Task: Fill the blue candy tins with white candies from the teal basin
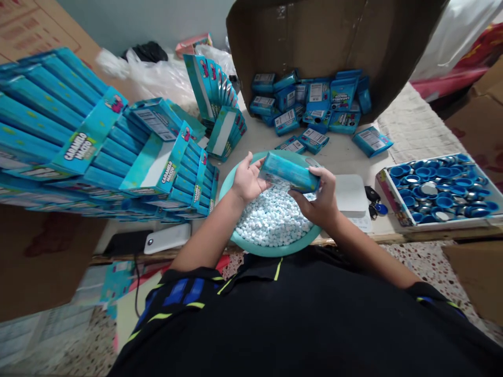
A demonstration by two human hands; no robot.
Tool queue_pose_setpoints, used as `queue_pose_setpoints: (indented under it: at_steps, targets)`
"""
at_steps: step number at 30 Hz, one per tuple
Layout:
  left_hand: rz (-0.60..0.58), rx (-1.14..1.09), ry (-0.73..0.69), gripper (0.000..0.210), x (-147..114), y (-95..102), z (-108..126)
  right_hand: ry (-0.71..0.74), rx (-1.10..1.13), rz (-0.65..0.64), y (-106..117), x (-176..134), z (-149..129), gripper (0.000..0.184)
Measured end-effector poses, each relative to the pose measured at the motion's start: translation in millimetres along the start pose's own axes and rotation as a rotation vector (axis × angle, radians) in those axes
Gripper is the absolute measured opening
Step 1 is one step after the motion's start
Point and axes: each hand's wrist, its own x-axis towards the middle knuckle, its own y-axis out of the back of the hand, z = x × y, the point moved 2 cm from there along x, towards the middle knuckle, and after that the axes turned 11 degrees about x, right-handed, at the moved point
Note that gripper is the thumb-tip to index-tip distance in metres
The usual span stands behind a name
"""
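Above a turquoise basin [275, 250] of small pale candies [273, 217], my right hand [324, 201] grips one end of a long blue candy box [290, 170], which lies tilted across the basin. My left hand [248, 180] is at the box's other end, palm turned up and fingers apart; whether its fingertips touch the box I cannot tell. Behind the basin, a cardboard carton [326, 36] lies on its side with several small blue candy boxes [286, 121] in and before it.
Stacked display boxes [90, 131] of blue cartons fill the left side. A white scale [349, 193] and keys [373, 196] lie right of the basin. Farther right stands a tray [451, 224] of blue and silver caps. A white phone [167, 239] rests near the table's front edge.
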Motion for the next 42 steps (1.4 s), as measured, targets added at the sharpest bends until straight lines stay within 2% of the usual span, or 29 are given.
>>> queue_pose_setpoints:
  at_steps: [2,6,8,13,17,19,22,24,31,35,38,42]
  targets:
    - [-0.009,-0.018,0.012,0.06,-1,-1.5,0,0.018,-0.012,-0.042,-1,0,0,0.066]
    - [-0.026,-0.056,0.082,0.066,-5,-6.3,3,-0.095,-0.07,-0.319,-8,9,-1,0.059]
    - [-0.024,-0.089,0.1,0.067,-7,-8.5,6,-0.098,-0.094,-0.345,-10,13,-3,0.059]
    - [-0.028,-0.094,0.087,0.066,-10,-8.0,9,0.058,-0.075,-0.18,-5,8,-5,0.056]
    - [-0.039,-0.039,0.088,0.076,-2,-3.1,4,0.142,-0.099,0.02,2,-1,-2,0.074]
    - [-0.073,-0.015,0.109,0.08,2,-1.5,-1,0.091,-0.137,-0.02,1,0,0,0.076]
    - [-0.1,0.04,0.132,0.083,5,0.5,-6,-0.041,-0.194,-0.233,-4,8,-1,0.066]
    - [-0.094,0.064,0.129,0.082,5,2.0,-7,-0.066,-0.211,-0.29,-7,13,-3,0.064]
    - [-0.144,0.102,0.109,0.086,7,2.8,-5,0.081,-0.186,-0.173,-3,12,-4,0.066]
    - [-0.183,0.06,0.113,0.081,6,-4.2,-5,0.199,-0.155,-0.003,5,10,-2,0.064]
    - [-0.182,0.068,0.107,0.077,3,-7.5,-5,0.216,-0.169,0.063,7,12,-1,0.05]
    - [-0.153,0.151,0.163,0.077,0,-6.9,-5,0.249,-0.192,-0.004,4,14,-5,0.03]
